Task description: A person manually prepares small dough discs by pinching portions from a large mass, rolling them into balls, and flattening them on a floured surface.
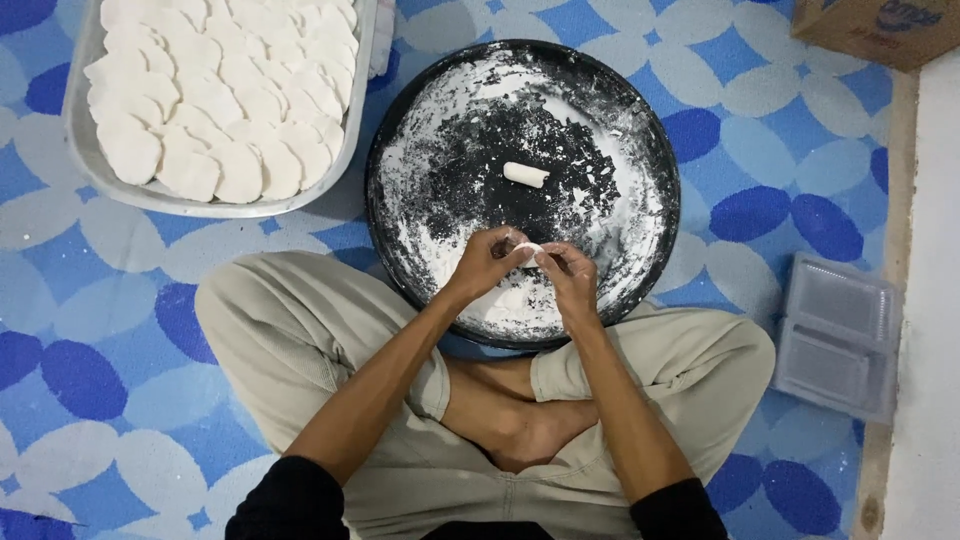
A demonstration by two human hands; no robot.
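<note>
Left hand [487,262]: pinches one end of a small dough piece [527,250].
Right hand [570,278]: pinches the other end.
Dough piece: held over the floured round black tray [400,140].
Roll [525,174]: lies mid-tray.
Metal tray [80,140]: filled with white discs, upper left.

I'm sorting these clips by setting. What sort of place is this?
Probably a home floor used for making food by hand. The person sits cross-legged on a blue patterned mat, both hands pinching a small dough piece over a floured round black tray, beside a metal tray of flat white dough rounds.
</note>
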